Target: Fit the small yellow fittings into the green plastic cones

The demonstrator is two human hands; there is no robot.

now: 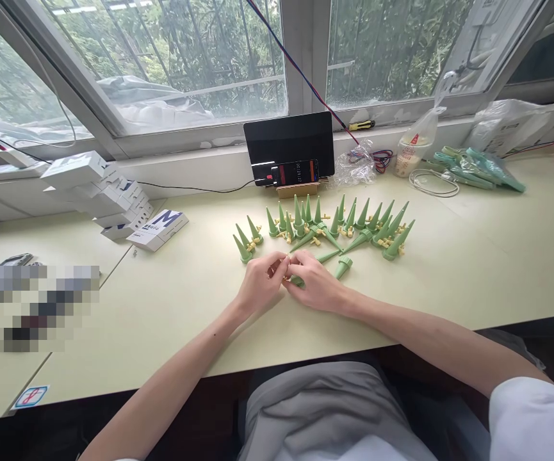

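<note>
Both hands meet over the table, fingertips pinched together. My right hand (pixel 317 282) is closed around a green watering spike (pixel 298 280), of which only a part shows under the fingers. My left hand (pixel 262 280) is closed too, its thumb and fingers touching the right fingertips. A bit of yellow shows between the hands; what the left fingers pinch is hidden. Just beyond, one loose green spike (pixel 343 267) lies on its side. Several green cone spikes with yellow valves (pixel 298 221) stand upright in a cluster behind, with some lying among them.
A dark screen (pixel 290 144) with a phone (pixel 298 173) before it stands by the window. White boxes (pixel 159 229) are stacked at the left. A bagged cup (pixel 412 152), a cable loop (pixel 434 183) and green plastic packets (pixel 479 168) lie at the back right.
</note>
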